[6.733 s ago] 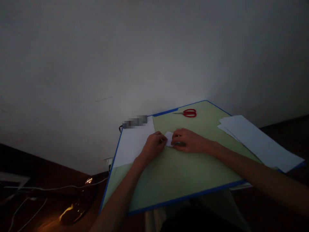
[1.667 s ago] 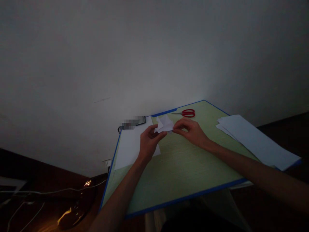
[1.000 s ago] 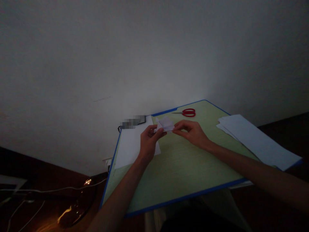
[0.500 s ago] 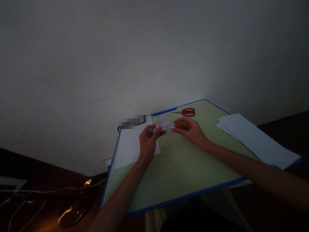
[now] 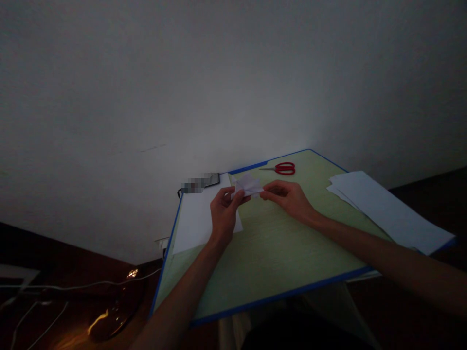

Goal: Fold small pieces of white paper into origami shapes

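A small piece of folded white paper point(image 5: 248, 184) is held just above the table, its layers creased and partly standing up. My left hand point(image 5: 224, 209) grips its left side, thumb on the near face and fingers behind. At the paper's right edge, my right hand point(image 5: 288, 197) pinches a corner between thumb and fingertips. Beyond the right hand lies a pair of scissors point(image 5: 284, 168) with red handles, blades pointing left. Under and beside my left hand rests a flat white sheet point(image 5: 195, 218).
The pale green table point(image 5: 270, 262) has a blue edge and stands against a grey wall point(image 5: 233, 87). A stack of white paper point(image 5: 390, 209) overhangs its right side. A dark flat device point(image 5: 211, 181), partly blurred out, lies at the back left. White cables point(image 5: 83, 287) run at lower left.
My right thumb and fingers have closed together on the paper's right corner; they were apart before. My left hand and the scissors stay where they were.
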`<action>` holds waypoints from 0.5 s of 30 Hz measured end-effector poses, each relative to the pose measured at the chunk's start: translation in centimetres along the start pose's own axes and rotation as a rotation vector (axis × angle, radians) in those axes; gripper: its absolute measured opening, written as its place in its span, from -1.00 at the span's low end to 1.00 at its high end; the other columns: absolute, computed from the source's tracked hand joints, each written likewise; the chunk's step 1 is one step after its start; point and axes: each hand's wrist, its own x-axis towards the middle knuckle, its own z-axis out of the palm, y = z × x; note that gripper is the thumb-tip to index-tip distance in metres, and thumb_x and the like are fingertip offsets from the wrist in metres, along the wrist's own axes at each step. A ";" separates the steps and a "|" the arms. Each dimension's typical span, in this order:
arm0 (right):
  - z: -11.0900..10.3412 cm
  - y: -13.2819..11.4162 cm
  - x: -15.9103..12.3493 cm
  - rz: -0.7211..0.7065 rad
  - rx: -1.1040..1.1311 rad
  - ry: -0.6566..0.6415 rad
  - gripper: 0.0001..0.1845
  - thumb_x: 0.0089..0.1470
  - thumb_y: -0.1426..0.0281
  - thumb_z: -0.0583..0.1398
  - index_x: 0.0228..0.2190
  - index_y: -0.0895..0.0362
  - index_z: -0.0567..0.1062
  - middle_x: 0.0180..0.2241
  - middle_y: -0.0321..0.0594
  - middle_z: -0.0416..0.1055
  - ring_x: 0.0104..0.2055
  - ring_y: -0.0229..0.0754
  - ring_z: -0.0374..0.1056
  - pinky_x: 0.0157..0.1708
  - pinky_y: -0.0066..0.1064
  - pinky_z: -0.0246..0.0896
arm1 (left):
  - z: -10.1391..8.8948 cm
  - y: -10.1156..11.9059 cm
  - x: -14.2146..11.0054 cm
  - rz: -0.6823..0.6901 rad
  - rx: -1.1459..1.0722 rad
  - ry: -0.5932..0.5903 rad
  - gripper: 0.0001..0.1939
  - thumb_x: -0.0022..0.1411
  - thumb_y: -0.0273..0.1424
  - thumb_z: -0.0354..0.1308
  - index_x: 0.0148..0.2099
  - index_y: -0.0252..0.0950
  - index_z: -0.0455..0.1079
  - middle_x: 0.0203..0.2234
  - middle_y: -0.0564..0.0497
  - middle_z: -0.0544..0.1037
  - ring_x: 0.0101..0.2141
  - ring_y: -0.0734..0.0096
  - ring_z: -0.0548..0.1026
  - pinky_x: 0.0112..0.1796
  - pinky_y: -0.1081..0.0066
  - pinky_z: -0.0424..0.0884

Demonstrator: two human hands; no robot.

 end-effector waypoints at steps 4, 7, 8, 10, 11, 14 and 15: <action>0.1 -0.2 0.0 0.032 0.029 0.004 -0.66 -0.15 0.14 0.47 -0.40 0.11 0.62 -0.41 -0.20 0.62 -0.38 -0.16 0.53 -0.32 -0.31 0.46 | 0.1 0.0 0.0 -0.012 -0.013 0.008 -0.66 0.09 -0.25 0.44 -0.20 -0.33 0.44 -0.29 -0.09 0.68 -0.29 0.27 0.67 -0.08 0.17 0.61; 0.2 -0.3 -0.1 0.031 0.042 -0.019 -0.65 -0.10 0.09 0.43 -0.39 0.11 0.62 -0.40 -0.19 0.63 -0.35 -0.14 0.54 -0.27 -0.27 0.47 | 0.1 -0.2 0.0 -0.032 -0.015 0.025 -0.62 0.08 -0.22 0.45 -0.19 -0.32 0.42 -0.28 -0.09 0.68 -0.30 0.27 0.68 -0.07 0.14 0.60; 0.2 -0.3 -0.1 0.024 0.044 -0.031 -0.64 -0.07 0.08 0.42 -0.38 0.11 0.62 -0.39 -0.18 0.63 -0.34 -0.13 0.55 -0.25 -0.26 0.48 | 0.1 -0.3 0.0 -0.035 -0.017 0.029 -0.61 0.08 -0.21 0.45 -0.18 -0.32 0.41 -0.28 -0.09 0.68 -0.30 0.27 0.68 -0.07 0.14 0.60; 0.2 -0.3 -0.1 0.008 0.040 -0.047 -0.64 -0.04 0.08 0.40 -0.37 0.11 0.62 -0.39 -0.18 0.63 -0.34 -0.13 0.55 -0.23 -0.26 0.48 | 0.1 -0.4 0.1 -0.035 -0.025 0.038 -0.59 0.07 -0.20 0.45 -0.17 -0.32 0.41 -0.27 -0.09 0.68 -0.30 0.27 0.68 -0.06 0.13 0.60; 0.2 -0.3 -0.1 0.000 0.036 -0.047 -0.64 -0.03 0.08 0.40 -0.37 0.12 0.62 -0.40 -0.18 0.62 -0.34 -0.14 0.54 -0.23 -0.26 0.47 | 0.1 -0.4 0.1 -0.037 -0.027 0.038 -0.58 0.07 -0.20 0.45 -0.16 -0.32 0.41 -0.27 -0.10 0.68 -0.30 0.27 0.68 -0.05 0.12 0.60; 0.1 -0.2 0.0 -0.013 0.022 -0.045 -0.67 -0.01 0.10 0.38 -0.37 0.12 0.61 -0.41 -0.20 0.61 -0.35 -0.15 0.53 -0.23 -0.27 0.47 | 0.1 -0.5 0.0 -0.041 -0.037 0.037 -0.59 0.07 -0.21 0.45 -0.17 -0.33 0.41 -0.26 -0.10 0.68 -0.29 0.26 0.68 -0.04 0.12 0.59; 0.1 -0.2 0.0 -0.014 0.019 -0.047 -0.68 0.00 0.11 0.38 -0.37 0.12 0.61 -0.41 -0.20 0.61 -0.35 -0.15 0.53 -0.22 -0.27 0.47 | 0.1 -0.5 0.0 -0.042 -0.039 0.036 -0.60 0.07 -0.22 0.45 -0.16 -0.33 0.42 -0.26 -0.10 0.68 -0.29 0.26 0.68 -0.05 0.13 0.60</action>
